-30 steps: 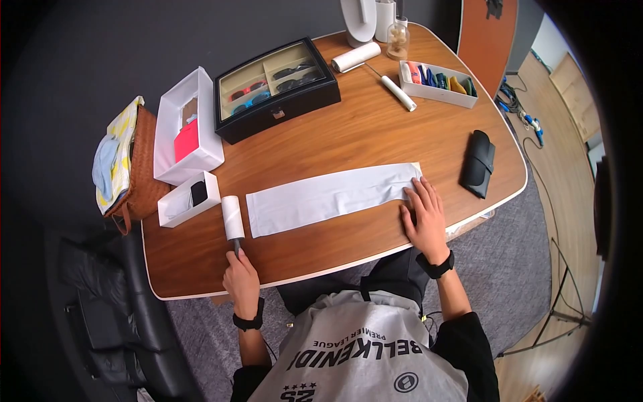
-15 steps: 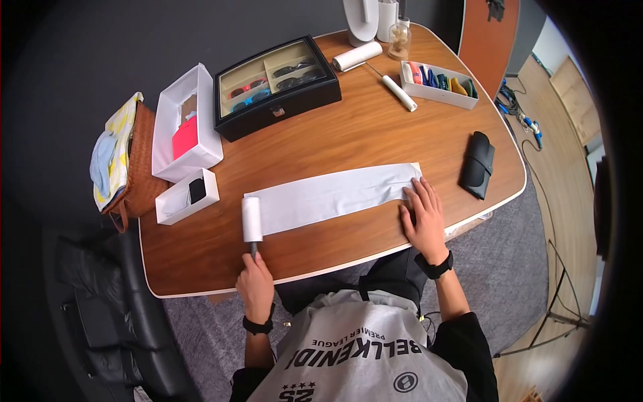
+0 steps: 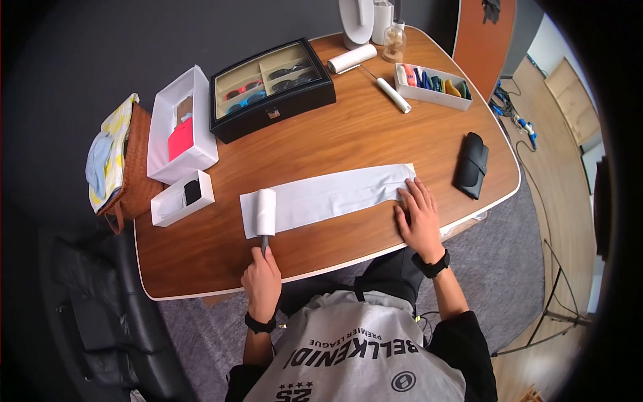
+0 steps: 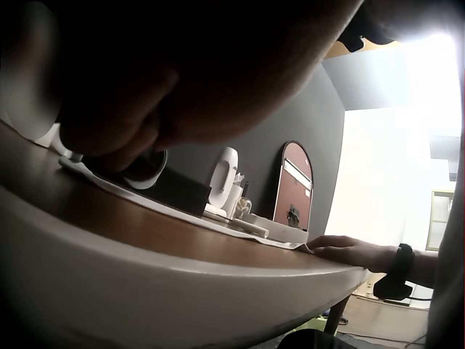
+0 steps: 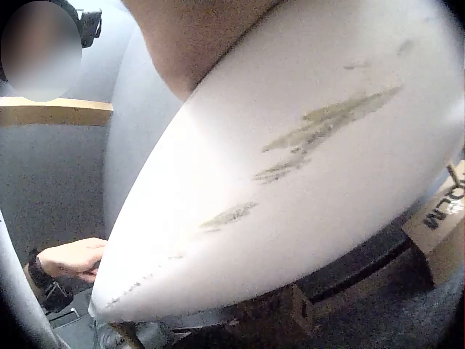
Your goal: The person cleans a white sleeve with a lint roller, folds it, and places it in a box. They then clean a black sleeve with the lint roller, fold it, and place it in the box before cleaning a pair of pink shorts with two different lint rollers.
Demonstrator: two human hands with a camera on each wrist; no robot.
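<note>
A long pale strip of cloth [image 3: 328, 196] lies across the table, lightly wrinkled towards its right end. My left hand [image 3: 262, 283] grips the dark handle of a white lint roller [image 3: 266, 213], whose head lies across the cloth near its left end. At the other end, the fingers of my right hand [image 3: 422, 216] rest spread on the cloth's corner. The left wrist view shows the right hand [image 4: 352, 253] low and flat at the table's edge. In the right wrist view, the table's white edge [image 5: 218, 218] covers most of the picture, and the roller is hidden.
Behind the cloth stand a black glasses case box [image 3: 273, 87], a white bin [image 3: 182, 127] and a small white box [image 3: 182, 197]. A black pouch [image 3: 471, 165] lies right. Further back are another lint roller [image 3: 392, 94] and a box of rolled fabrics [image 3: 433, 87].
My left hand has moved the lint roller rightward, from beside the cloth's left end onto the cloth. The right hand stays on the cloth's right corner.
</note>
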